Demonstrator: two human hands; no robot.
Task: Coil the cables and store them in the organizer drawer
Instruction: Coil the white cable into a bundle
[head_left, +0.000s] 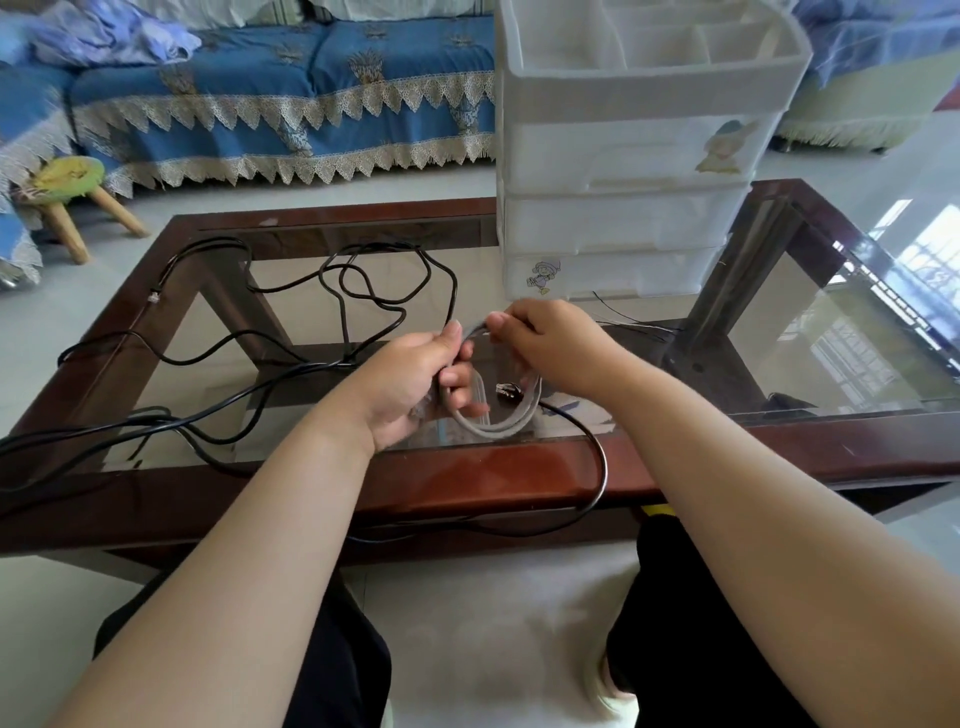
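A white organizer (623, 156) with three drawers stood at the far side of the glass table (493, 478), right of centre. One black cable (291, 312) sprawled loose over the table's left half, looping past the near edge. One grey cable (498, 423), coiled, hung between both hands at the near middle. The left hand (415, 384) gripped the coil; the right hand (550, 343) pinched its top. One stool (70, 182) stood far left before a sofa (291, 98).
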